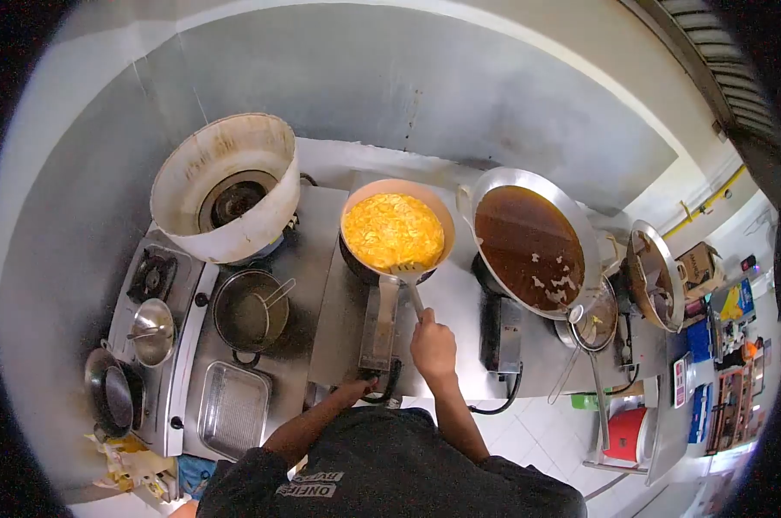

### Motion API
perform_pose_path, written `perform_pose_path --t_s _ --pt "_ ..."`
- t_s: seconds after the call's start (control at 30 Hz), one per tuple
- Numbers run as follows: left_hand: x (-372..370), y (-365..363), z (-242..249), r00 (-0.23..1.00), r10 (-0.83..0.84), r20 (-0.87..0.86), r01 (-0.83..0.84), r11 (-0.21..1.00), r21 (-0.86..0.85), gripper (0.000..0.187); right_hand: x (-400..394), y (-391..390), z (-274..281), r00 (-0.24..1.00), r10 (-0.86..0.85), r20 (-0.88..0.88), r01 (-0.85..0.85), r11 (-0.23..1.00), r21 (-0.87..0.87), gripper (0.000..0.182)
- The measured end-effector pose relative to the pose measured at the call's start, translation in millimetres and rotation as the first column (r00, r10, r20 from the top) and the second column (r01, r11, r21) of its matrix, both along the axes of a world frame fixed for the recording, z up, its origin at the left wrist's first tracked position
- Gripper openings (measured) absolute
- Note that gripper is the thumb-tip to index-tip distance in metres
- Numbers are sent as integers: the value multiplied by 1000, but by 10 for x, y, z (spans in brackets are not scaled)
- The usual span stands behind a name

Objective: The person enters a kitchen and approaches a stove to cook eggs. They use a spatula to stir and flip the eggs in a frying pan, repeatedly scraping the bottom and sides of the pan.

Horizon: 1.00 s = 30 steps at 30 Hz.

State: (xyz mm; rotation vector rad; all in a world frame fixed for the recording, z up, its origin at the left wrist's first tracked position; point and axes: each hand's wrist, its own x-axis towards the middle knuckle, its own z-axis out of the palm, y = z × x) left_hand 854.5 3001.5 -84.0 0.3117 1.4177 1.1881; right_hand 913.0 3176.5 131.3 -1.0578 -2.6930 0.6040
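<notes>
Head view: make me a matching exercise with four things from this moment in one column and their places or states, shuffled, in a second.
Column 1
1. Yellow food
2. Brown liquid
3. Right hand
4. Left hand

Column 2
A. Near a black hose
B. In the wide metal wok
C. Closed around the handle of the spatula
D. In the pan that the spatula touches

Right pairs: 1-D, 2-B, 3-C, 4-A
</notes>
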Motion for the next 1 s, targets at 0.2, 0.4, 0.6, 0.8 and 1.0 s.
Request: perform_pose_path --t_s 0.2,0.4,0.6,0.8,1.0 --pt "-27 -36 -432 960 198 196 -178 977 -117 35 -52 209 -24 995 69 66 -81 976 201 17" --pt "-486 -69 380 975 -221 -34 224 967 120 39 -383 813 517 906 159 393 -366 759 538 15" --pt "-536 292 1523 968 19 -250 40 973 228 42 -778 959 1377 760 295 579 -532 795 293 16" --pt "-365 738 1070 975 160 153 -188 964 189 31 -1182 646 1001 627 331 705 -622 757 197 22" --pt "-317 812 870 992 122 38 -127 972 200 20 -1517 501 745 701 244 670 -549 784 289 22"
